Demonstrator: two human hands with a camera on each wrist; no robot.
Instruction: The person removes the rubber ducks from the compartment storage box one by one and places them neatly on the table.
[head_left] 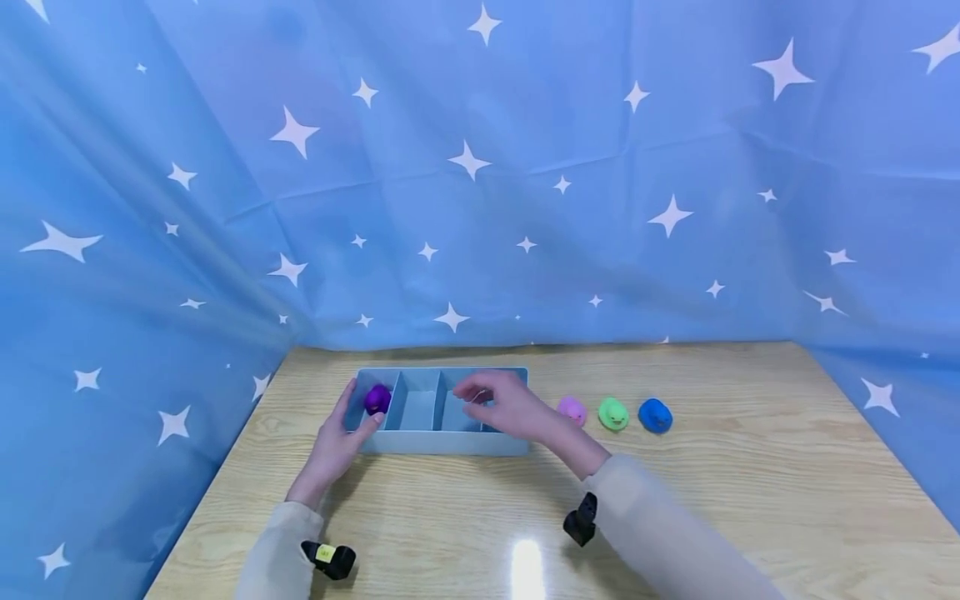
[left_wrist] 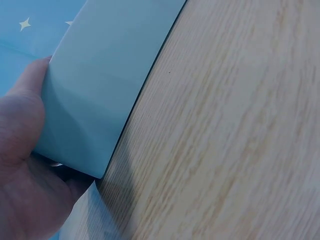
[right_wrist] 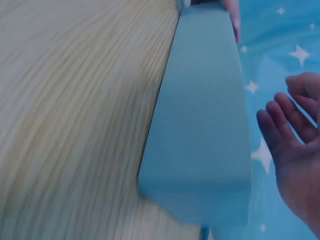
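At the left end of the compartmented box (head_left: 450, 443), the left hand (head_left: 335, 446) gripped the walls; the purple toy (head_left: 377, 399) sat in the leftmost compartment. The right hand (head_left: 510, 404), loosely curved and apparently empty, hung above the box's right part. Seemingly one was stowed, three outstanding: the pink toy (head_left: 572, 407), green toy (head_left: 613, 413) and blue toy (head_left: 656, 415) lay outside.

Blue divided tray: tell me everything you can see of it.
The tray is long, rectangular, pale blue and plastic-looking, with smooth walls and inner dividers. It stands upright on the wooden table. A purple toy sits in its leftmost compartment. The left hand grips its left end; the right hand hovers over its right part, partly hiding it.
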